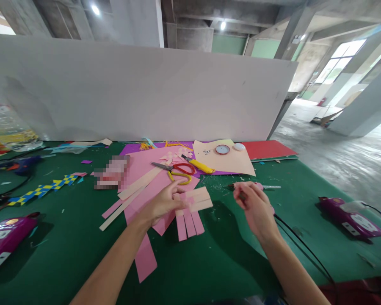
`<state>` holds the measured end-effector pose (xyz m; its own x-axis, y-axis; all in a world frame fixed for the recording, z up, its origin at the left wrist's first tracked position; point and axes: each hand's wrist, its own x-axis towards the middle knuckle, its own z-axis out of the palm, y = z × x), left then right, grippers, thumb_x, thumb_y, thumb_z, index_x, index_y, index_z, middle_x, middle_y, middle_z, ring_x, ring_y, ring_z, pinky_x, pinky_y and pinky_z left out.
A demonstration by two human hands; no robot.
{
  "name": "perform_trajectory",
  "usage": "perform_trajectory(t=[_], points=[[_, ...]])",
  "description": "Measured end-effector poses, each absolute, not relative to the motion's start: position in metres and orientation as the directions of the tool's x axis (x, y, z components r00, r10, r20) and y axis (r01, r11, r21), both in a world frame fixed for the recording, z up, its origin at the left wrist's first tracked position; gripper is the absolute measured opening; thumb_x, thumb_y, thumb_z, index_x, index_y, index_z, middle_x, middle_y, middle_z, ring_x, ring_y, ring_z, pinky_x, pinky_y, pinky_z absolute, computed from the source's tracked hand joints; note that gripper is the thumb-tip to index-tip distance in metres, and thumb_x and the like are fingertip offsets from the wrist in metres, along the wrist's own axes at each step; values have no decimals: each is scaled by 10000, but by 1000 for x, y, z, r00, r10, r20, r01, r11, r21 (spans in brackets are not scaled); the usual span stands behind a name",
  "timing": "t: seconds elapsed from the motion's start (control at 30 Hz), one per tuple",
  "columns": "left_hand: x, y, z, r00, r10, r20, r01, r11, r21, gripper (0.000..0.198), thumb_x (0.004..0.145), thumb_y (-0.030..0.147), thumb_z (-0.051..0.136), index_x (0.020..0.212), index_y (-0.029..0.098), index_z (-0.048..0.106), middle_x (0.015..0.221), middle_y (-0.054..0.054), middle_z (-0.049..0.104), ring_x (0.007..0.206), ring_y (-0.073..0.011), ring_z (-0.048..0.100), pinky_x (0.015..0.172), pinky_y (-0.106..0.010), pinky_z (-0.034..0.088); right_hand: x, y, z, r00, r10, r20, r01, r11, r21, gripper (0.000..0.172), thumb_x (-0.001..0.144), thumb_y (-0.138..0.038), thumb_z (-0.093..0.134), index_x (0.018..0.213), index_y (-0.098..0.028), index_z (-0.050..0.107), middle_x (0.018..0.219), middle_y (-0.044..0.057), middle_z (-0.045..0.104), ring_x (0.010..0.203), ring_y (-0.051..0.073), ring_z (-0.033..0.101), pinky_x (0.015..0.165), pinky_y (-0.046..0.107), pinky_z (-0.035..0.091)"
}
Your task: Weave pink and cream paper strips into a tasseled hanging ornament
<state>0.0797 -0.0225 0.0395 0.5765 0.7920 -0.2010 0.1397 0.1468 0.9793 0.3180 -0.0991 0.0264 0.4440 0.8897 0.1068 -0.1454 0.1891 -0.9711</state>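
My left hand pinches a small woven piece of pink and cream paper strips, its loose pink ends hanging over the green table. To the right, my right hand is closed around a pink hot glue gun. The gun's dark nozzle points left toward the woven piece, apart from it; a clear glue stick sticks out behind. Just beyond my left hand lie red-handled scissors, yellow-handled scissors and a yellow utility knife. Pink paper sheets and cream strips lie under and beside the left hand.
Purple power sockets sit at right and left on the green table. A black cord trails from the glue gun. A round red-rimmed dish rests on cream paper. A blue-yellow woven strip lies left. A white board stands behind.
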Motion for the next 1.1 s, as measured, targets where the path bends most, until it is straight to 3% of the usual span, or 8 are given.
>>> perform_trajectory(t=[0.1, 0.2, 0.27, 0.37, 0.6, 0.73, 0.9, 1.1], points=[[78, -25, 40, 618, 740, -265, 185, 191, 964, 882, 666, 265, 767, 1427, 236, 322, 1061, -79, 542, 811, -151, 571, 753, -322, 492, 329, -102, 32, 501, 853, 145, -113, 231, -966, 275, 842, -409, 543, 667, -199, 518, 627, -15, 507, 566, 116, 452, 463, 233, 293], [81, -28, 40, 653, 715, -249, 167, 186, 968, 907, 658, 271, 773, 1436, 249, 307, 1001, -50, 542, 796, -142, 562, 740, -309, 491, 334, -106, 31, 381, 897, 223, 286, 116, -951, 321, 860, -412, 509, 617, -203, 507, 584, -17, 511, 532, 123, 434, 501, 259, 323], [83, -30, 42, 679, 698, -228, 143, 178, 973, 906, 658, 274, 775, 1435, 257, 310, 954, -32, 541, 794, -141, 555, 729, -295, 492, 335, -107, 26, 306, 913, 269, 587, 41, -808, 284, 855, -392, 523, 639, -207, 533, 593, -12, 547, 546, 139, 460, 539, 276, 338], [83, -32, 47, 688, 696, -205, 117, 173, 978, 884, 671, 275, 771, 1431, 270, 318, 901, -6, 522, 750, -118, 533, 688, -257, 481, 335, -108, 17, 202, 924, 325, 792, 41, -609, 125, 848, -289, 530, 759, -217, 580, 703, 8, 622, 661, 186, 548, 613, 307, 382], [82, -34, 47, 687, 702, -188, 150, 116, 982, 814, 681, 299, 758, 1400, 271, 376, 942, -14, 537, 819, -147, 551, 742, -286, 471, 324, -111, 21, 22, 850, 526, 890, 223, -398, 217, 888, -278, 506, 711, -216, 614, 783, 58, 644, 831, 237, 522, 773, 393, 413], [85, -34, 42, 693, 700, -173, 170, 75, 983, 775, 681, 296, 752, 1376, 280, 409, 1104, -53, 528, 887, -163, 544, 739, -280, 473, 315, -115, 32, 27, 873, 488, 825, 256, -504, 214, 903, -333, 502, 817, -224, 665, 853, 55, 672, 870, 233, 543, 808, 390, 418], [87, -32, 35, 681, 714, -162, 233, -1, 972, 716, 683, 328, 747, 1339, 276, 465, 1061, -52, 549, 902, -186, 552, 736, -285, 473, 307, -116, 31, 13, 979, 204, 672, 143, -726, 198, 873, -374, 543, 852, -237, 685, 884, 31, 685, 848, 200, 589, 754, 326, 454], [91, -35, 31, 601, 784, -154, 374, -106, 921, 620, 698, 343, 708, 1287, 259, 534, 1107, -76, 592, 894, -223, 583, 736, -309, 472, 301, -112, 20, 21, 971, 239, 724, 150, -674, 158, 837, -278, 561, 713, -211, 634, 752, 25, 649, 732, 182, 564, 662, 306, 434]])
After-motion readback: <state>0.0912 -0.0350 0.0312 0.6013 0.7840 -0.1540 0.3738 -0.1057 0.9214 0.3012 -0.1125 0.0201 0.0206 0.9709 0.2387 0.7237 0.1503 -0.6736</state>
